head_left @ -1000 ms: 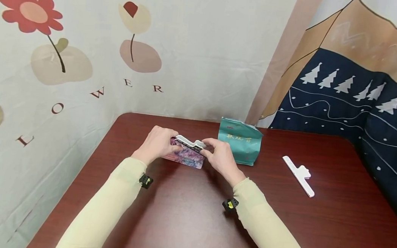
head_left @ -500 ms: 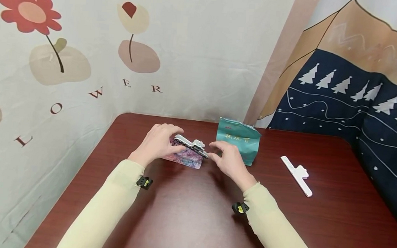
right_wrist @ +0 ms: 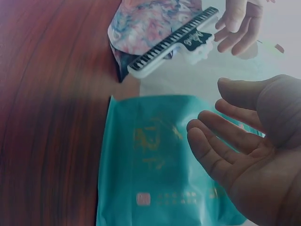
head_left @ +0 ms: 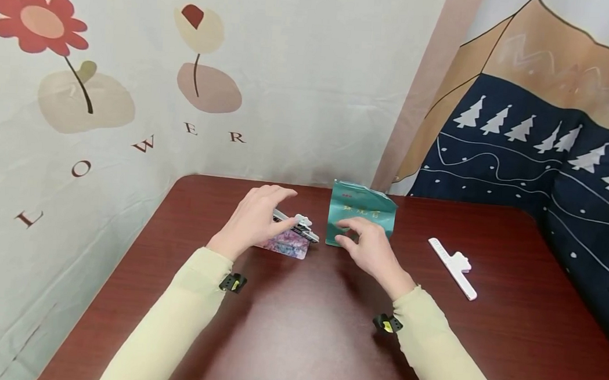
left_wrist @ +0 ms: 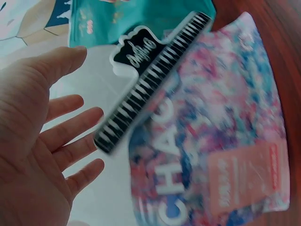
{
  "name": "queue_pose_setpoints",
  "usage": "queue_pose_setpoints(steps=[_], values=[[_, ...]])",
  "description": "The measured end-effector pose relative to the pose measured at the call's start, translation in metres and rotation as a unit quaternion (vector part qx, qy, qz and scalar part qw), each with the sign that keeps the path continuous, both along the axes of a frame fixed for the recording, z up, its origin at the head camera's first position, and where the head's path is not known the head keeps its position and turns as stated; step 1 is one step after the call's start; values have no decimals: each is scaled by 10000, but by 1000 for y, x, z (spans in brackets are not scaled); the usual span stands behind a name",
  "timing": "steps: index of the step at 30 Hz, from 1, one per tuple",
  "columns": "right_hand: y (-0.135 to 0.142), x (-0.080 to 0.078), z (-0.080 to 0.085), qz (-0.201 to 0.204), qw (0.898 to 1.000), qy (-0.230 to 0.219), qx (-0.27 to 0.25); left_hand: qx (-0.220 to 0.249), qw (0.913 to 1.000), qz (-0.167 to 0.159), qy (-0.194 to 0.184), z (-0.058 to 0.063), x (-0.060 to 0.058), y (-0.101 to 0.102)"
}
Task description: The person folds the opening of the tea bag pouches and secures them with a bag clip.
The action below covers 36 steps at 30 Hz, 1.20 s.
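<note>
A pink, purple and blue patterned pouch (left_wrist: pixel 230 89) stands on the table, a long clip (left_wrist: pixel 153 80) with black and white piano-key stripes across its top. Just beside that clip is my left hand (head_left: pixel 254 217), its fingers spread and holding nothing; in the head view it hides part of the pouch. My right hand (head_left: pixel 371 249) hovers in front of the upright teal bag (head_left: pixel 362 200), thumb and fingers apart, nothing between them. From the right wrist view, the teal bag's printed front lies below these fingers; I cannot tell whether they touch it.
A white long clip (head_left: pixel 454 269) lies on the dark red wooden table (head_left: pixel 296 329), right of the teal bag. Behind the table hang a flower-printed cloth (head_left: pixel 300 85) and a navy cloth with trees (head_left: pixel 495 149).
Both hands have let go of the striped clip, which stays on the pouch. My right hand has moved right, over to the teal bag; the left has opened wider and shifted slightly right.
</note>
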State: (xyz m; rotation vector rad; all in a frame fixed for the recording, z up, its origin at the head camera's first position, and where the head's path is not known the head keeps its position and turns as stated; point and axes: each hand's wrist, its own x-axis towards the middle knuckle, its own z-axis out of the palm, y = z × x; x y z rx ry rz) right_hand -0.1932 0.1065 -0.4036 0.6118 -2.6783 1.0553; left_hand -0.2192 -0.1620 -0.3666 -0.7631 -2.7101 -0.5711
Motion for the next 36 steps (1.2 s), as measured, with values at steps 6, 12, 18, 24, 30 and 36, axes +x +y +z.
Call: queue_pose_setpoints(steps=[6, 12, 18, 24, 30, 36], values=[[17, 2, 2, -71, 10000, 18, -14, 152, 9996, -192, 136, 4, 1, 18], [30, 3, 4, -128, 9997, 193, -61, 235, 9992, -243, 221, 8, 3, 35], [41, 5, 5, -240, 9994, 227, -24, 318, 9983, -325, 357, 10, 2, 48], [52, 6, 5, -367, 9987, 343, -4, 310, 9967, -412, 633, 10, -2, 61], [59, 6, 7, -496, 9969, 606, -92, 356, 9940, -559, 869, 12, -5, 72], [64, 3, 7, -651, 9942, 844, -134, 230, 9931, -567, 996, 15, -7, 79]])
